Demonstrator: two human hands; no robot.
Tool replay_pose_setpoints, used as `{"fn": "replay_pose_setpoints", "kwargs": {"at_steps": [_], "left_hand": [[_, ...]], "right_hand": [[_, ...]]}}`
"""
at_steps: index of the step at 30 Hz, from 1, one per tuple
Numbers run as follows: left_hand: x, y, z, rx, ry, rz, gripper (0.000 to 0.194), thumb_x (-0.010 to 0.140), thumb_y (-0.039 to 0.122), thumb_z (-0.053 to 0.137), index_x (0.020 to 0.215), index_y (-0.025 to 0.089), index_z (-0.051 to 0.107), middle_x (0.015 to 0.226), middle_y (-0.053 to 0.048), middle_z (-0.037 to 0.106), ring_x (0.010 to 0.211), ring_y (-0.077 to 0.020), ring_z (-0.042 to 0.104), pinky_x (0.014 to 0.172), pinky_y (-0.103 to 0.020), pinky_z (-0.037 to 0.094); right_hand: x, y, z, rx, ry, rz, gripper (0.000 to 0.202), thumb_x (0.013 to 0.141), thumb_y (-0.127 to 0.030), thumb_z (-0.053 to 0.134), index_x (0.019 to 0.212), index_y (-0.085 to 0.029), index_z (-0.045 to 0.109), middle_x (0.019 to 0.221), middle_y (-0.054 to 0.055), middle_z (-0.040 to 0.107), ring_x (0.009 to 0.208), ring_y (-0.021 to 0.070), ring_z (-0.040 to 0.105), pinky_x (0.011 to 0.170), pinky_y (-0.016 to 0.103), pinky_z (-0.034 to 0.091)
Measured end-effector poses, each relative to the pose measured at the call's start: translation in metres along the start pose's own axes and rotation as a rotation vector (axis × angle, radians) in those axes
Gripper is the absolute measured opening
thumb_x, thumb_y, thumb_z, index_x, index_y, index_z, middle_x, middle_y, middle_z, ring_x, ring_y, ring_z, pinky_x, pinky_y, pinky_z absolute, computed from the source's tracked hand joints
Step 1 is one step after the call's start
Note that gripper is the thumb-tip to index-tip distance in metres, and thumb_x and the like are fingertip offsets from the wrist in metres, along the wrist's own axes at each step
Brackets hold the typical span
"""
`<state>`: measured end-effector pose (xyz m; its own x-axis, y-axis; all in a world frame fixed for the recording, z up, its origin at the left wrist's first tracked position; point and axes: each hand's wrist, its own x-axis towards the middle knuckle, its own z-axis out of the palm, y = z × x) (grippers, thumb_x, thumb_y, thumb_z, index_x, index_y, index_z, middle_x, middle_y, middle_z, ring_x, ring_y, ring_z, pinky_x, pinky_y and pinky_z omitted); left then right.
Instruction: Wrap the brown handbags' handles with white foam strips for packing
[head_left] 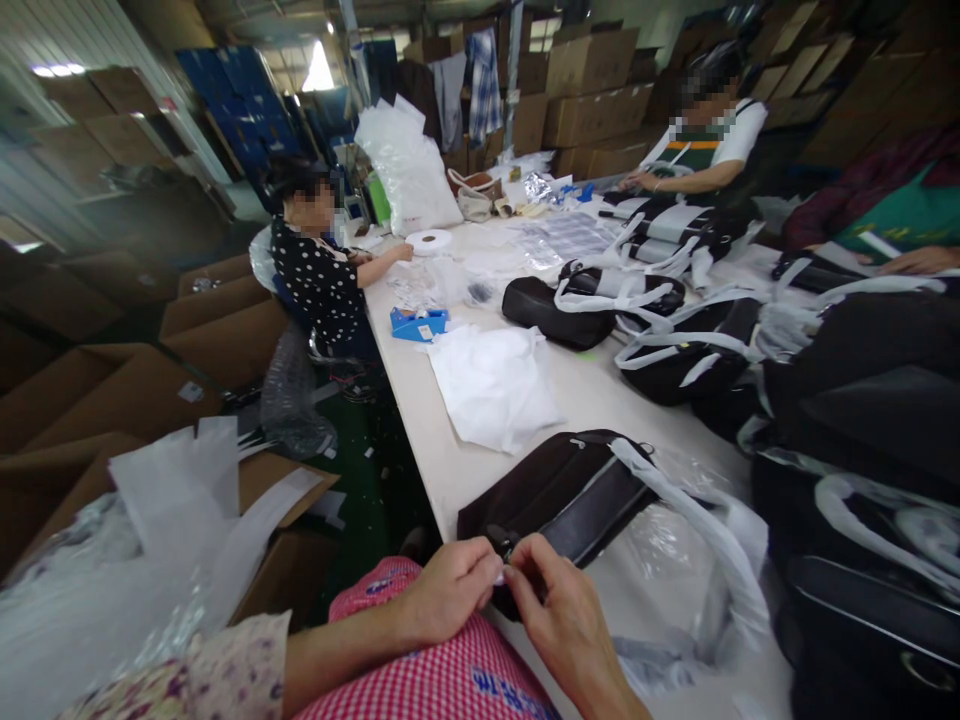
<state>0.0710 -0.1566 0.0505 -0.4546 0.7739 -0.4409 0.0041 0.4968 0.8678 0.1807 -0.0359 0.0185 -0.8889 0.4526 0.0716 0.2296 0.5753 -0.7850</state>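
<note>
My left hand (459,588) and my right hand (559,618) meet at the near end of a black bag (570,490). Both are closed, fingertips pinched almost together. A small whitish bit shows between the left thumb and fingers, too small to name. What the right fingertips hold, if anything, I cannot make out. The bag lies on its side on the table, its zip and dark front panel facing up. Its strap (720,530), wrapped in white material, loops to the right over clear plastic film (664,560).
White sheets (491,385) and a blue tape dispenser (418,324) lie on the table (405,400). More black bags (690,345) with wrapped straps crowd the right. Cartons (217,320) stand left. One person (319,270) sits at the left edge; two others are at the far right.
</note>
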Motion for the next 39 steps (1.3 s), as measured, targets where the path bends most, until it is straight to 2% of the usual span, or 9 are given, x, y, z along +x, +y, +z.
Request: {"fn": "replay_pose_setpoints", "kwargs": {"at_steps": [4,9,14,21,24,28,33,36,39], "left_hand": [[0.005,-0.009,0.003,-0.044,0.07,-0.04,0.022,0.077,0.039,0.053,0.069,0.019,0.051,0.062,0.003,0.049,0.06,-0.0124,0.042,0.054,-0.024,0.03],[0.015,-0.019,0.005,-0.34,0.045,-0.199,0.015,0.064,0.033,0.055,0.064,0.02,0.047,0.046,0.009,0.039,0.045,-0.0085,0.03,0.048,-0.025,0.02],[0.01,-0.01,0.003,-0.309,0.032,-0.216,0.015,0.068,0.031,0.056,0.063,0.02,0.047,0.047,0.009,0.041,0.044,-0.0073,0.029,0.048,-0.024,0.018],[0.005,-0.007,0.003,-0.273,-0.015,-0.211,0.014,0.073,0.031,0.052,0.069,0.02,0.046,0.05,0.009,0.042,0.044,-0.0075,0.029,0.047,-0.024,0.019],[0.003,-0.005,0.001,-0.141,-0.036,-0.195,0.01,0.078,0.029,0.05,0.073,0.02,0.046,0.054,0.007,0.045,0.048,-0.0098,0.037,0.049,-0.024,0.026],[-0.001,0.0,-0.004,0.303,0.034,0.03,0.002,0.081,0.019,0.05,0.081,0.019,0.052,0.073,0.002,0.057,0.069,-0.0144,0.052,0.063,-0.026,0.036],[-0.002,-0.009,-0.007,0.765,-0.018,0.232,0.012,0.088,0.016,0.043,0.086,0.019,0.054,0.084,-0.003,0.062,0.075,-0.0181,0.057,0.07,-0.029,0.039],[0.0,-0.012,-0.008,0.843,-0.055,0.304,0.013,0.088,0.017,0.044,0.086,0.019,0.057,0.082,-0.004,0.062,0.071,-0.0183,0.055,0.065,-0.029,0.038],[0.004,-0.009,-0.009,0.674,-0.054,0.258,0.013,0.083,0.017,0.048,0.072,0.019,0.056,0.072,-0.001,0.059,0.066,-0.0158,0.052,0.061,-0.027,0.034]], "right_hand": [[0.003,0.0,0.006,-0.04,0.033,0.007,0.012,0.086,-0.021,0.055,0.075,-0.024,0.05,0.062,-0.004,0.058,0.058,0.0159,0.057,0.057,0.028,0.038],[0.004,0.008,-0.001,0.067,0.066,-0.27,0.015,0.095,-0.018,0.046,0.088,-0.023,0.058,0.08,0.001,0.061,0.076,0.0167,0.058,0.068,0.028,0.045],[0.002,0.013,-0.012,0.025,-0.084,-0.418,0.015,0.095,-0.018,0.051,0.104,-0.025,0.061,0.096,0.005,0.059,0.089,0.0187,0.057,0.074,0.03,0.048],[0.008,0.016,-0.006,-0.137,-0.092,-0.46,0.005,0.09,-0.021,0.058,0.095,-0.022,0.059,0.102,0.007,0.06,0.09,0.0214,0.054,0.075,0.036,0.043],[0.011,0.015,-0.007,-0.17,-0.112,-0.483,0.002,0.089,-0.021,0.057,0.091,-0.021,0.057,0.104,0.006,0.06,0.091,0.0222,0.053,0.076,0.037,0.04],[0.016,0.016,-0.007,-0.13,-0.16,-0.479,0.002,0.09,-0.023,0.054,0.09,-0.021,0.055,0.104,0.006,0.059,0.093,0.0219,0.052,0.079,0.037,0.04],[0.019,0.022,-0.001,-0.102,-0.159,-0.451,0.004,0.084,-0.018,0.057,0.086,-0.021,0.054,0.114,0.008,0.059,0.102,0.0227,0.054,0.086,0.038,0.043],[0.019,0.025,0.0,-0.077,-0.135,-0.439,0.009,0.08,-0.015,0.059,0.085,-0.021,0.054,0.119,0.009,0.061,0.108,0.024,0.055,0.09,0.04,0.046],[0.018,0.026,-0.009,-0.034,-0.19,-0.394,0.024,0.075,-0.015,0.063,0.097,-0.021,0.058,0.13,0.011,0.059,0.121,0.027,0.054,0.1,0.047,0.046]]}}
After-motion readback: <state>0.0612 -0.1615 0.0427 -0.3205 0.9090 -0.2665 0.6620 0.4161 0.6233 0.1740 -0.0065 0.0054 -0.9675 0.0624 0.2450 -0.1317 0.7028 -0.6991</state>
